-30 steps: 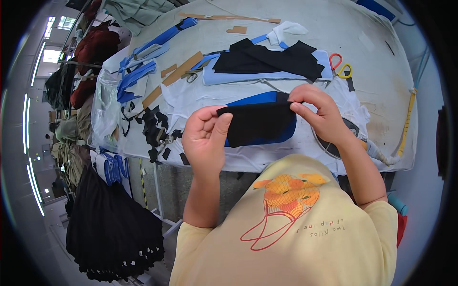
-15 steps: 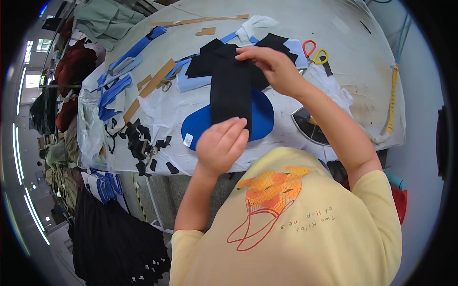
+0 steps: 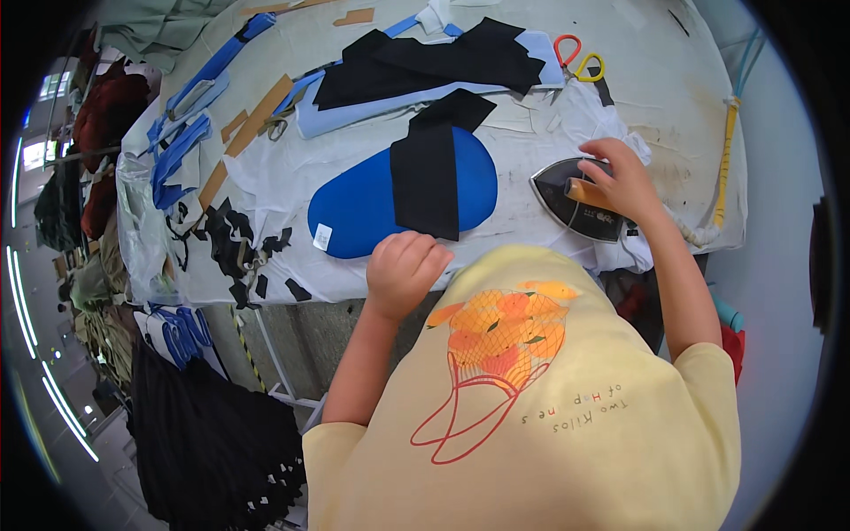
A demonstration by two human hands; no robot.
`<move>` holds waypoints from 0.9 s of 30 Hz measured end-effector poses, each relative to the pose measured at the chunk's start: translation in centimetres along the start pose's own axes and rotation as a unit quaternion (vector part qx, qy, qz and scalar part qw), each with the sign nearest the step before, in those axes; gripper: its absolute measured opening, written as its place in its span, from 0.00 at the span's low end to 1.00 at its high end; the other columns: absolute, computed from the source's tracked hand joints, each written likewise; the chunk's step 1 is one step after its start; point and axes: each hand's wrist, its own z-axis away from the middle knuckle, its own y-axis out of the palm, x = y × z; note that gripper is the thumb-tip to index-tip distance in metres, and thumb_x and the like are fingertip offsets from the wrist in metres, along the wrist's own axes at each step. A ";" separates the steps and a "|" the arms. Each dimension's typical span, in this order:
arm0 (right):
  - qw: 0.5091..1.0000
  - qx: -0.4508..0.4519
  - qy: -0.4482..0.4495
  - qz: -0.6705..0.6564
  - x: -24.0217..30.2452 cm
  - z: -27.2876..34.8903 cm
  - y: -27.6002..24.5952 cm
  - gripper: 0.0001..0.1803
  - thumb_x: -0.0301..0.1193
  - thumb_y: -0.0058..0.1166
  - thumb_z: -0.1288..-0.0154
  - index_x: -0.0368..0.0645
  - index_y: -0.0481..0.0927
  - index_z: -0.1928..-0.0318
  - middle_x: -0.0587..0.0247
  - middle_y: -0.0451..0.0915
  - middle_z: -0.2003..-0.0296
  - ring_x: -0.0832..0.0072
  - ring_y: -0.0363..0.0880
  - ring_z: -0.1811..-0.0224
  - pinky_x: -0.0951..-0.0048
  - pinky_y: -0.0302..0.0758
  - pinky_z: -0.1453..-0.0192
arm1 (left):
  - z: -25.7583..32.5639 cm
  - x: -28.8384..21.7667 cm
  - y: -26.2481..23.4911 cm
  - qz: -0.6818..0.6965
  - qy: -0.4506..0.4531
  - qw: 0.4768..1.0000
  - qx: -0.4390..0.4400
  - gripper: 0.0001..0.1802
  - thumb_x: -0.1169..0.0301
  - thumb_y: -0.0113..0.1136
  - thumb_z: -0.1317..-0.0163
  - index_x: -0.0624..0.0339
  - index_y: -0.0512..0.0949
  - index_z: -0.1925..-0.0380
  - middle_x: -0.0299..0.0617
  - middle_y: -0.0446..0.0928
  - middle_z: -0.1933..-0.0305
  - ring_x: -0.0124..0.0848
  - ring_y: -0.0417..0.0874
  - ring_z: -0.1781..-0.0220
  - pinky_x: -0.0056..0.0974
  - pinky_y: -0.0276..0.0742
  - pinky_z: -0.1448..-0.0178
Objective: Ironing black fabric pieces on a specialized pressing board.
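Right hand (image 3: 620,181) covers most of the wooden handle of the dark flat iron (image 3: 580,202); grip underneath can't be seen. Left hand (image 3: 405,270) curled at table edge, fingertips hidden, contact w/ the black fabric strip (image 3: 427,173) unclear. Strip hides middle of the blue oval pressing pad (image 3: 363,208). Rack of dark garments (image 3: 199,434) cut off at lower rim.

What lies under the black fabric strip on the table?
The black fabric strip drapes across a blue oval pressing pad. The pad's middle band is covered, and anything between them is hidden.
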 end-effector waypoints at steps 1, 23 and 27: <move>1.000 -0.004 -0.003 0.012 -0.6 0.6 -0.1 0.18 0.36 0.67 0.41 0.38 0.82 0.54 0.53 0.82 0.56 0.55 0.79 0.52 0.63 0.76 0.46 | 0.3 0.0 0.1 0.001 -0.003 1.000 0.002 0.11 0.68 0.69 0.49 0.54 0.80 0.65 0.37 0.79 0.57 0.36 0.80 0.53 0.42 0.75 0.53; 0.987 -0.072 -0.053 0.131 -5.2 2.1 0.4 0.33 0.27 0.68 0.48 0.47 0.72 0.40 0.55 0.79 0.51 0.52 0.77 0.48 0.56 0.74 0.45 | -1.6 0.8 0.4 -0.029 -0.059 0.997 -0.040 0.21 0.75 0.64 0.54 0.53 0.85 0.55 0.36 0.80 0.56 0.37 0.81 0.56 0.42 0.75 0.55; 0.986 -0.080 -0.105 0.104 0.2 2.0 0.2 0.49 0.31 0.76 0.60 0.47 0.68 0.33 0.54 0.68 0.35 0.52 0.69 0.35 0.58 0.69 0.34 | -3.4 0.1 -2.4 0.020 -0.063 0.991 -0.113 0.19 0.78 0.65 0.55 0.55 0.84 0.59 0.39 0.82 0.57 0.39 0.83 0.57 0.43 0.77 0.57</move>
